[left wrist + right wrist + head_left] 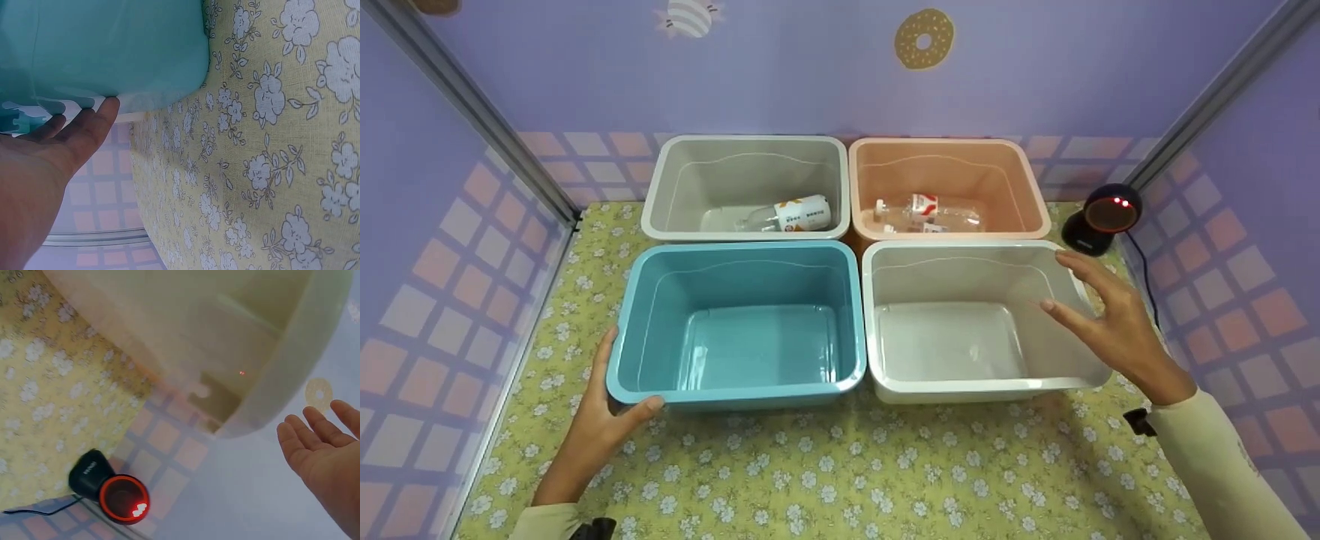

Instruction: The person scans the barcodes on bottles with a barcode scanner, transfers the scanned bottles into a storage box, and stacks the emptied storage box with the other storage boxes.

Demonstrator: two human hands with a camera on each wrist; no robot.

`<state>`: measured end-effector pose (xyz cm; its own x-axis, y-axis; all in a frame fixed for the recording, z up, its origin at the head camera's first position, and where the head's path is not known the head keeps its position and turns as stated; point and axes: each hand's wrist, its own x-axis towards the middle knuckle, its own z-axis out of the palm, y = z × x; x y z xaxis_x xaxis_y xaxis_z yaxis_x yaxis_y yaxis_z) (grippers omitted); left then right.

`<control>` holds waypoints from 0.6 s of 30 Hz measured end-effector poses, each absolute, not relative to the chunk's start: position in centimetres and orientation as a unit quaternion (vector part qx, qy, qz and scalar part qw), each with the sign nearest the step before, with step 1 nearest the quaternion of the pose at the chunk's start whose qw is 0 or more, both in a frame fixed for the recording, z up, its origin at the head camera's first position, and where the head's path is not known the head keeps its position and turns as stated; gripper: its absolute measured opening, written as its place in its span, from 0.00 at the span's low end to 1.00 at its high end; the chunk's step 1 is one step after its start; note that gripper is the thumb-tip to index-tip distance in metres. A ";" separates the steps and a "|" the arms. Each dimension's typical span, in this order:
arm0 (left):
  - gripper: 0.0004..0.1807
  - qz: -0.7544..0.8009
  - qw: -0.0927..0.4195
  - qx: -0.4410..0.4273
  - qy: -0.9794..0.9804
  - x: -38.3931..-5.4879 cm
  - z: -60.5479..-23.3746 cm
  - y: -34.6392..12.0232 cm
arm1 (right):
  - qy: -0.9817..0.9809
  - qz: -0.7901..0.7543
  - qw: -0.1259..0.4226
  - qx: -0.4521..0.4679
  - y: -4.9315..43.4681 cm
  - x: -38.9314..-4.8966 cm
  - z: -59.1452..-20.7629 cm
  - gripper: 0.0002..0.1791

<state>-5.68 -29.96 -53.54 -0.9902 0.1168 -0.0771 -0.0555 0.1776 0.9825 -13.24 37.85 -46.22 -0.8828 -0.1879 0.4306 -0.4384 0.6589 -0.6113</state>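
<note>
My left hand [607, 420] is at the front left corner of a blue plastic bin [735, 397]. Its fingers lie along the bin's left side and the thumb is at the front rim. Up close, the left wrist view has the fingertips [109, 107] against the bin's outer wall [112, 50]. Over the right side of a white bin [982, 386], my right hand [1110, 322] hovers with fingers spread and nothing held. The right wrist view shows this hand [323, 444] apart from the bin's rim [315, 337].
Behind stand a grey bin [750, 141] holding a labelled plastic bottle [802, 214] and an orange bin [945, 142] with clear bottles [952, 214]. A black scanner-like device [1110, 210] with red lights and a cable stands at right. Tiled-pattern walls enclose the flowered tablecloth [810, 480].
</note>
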 end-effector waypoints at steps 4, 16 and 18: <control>0.62 0.645 0.069 0.019 0.761 -5.6 -53.5 -29.9 | -0.884 0.408 0.166 0.157 38.5 -12.2 -46.8 0.40; 0.63 0.657 0.061 0.027 0.751 -5.7 -53.6 -29.9 | -0.846 0.491 0.162 0.133 39.7 -9.8 -49.2 0.37; 0.63 0.656 0.060 0.026 0.752 -5.7 -53.6 -29.9 | -0.844 0.496 0.160 0.129 39.8 -9.5 -49.5 0.37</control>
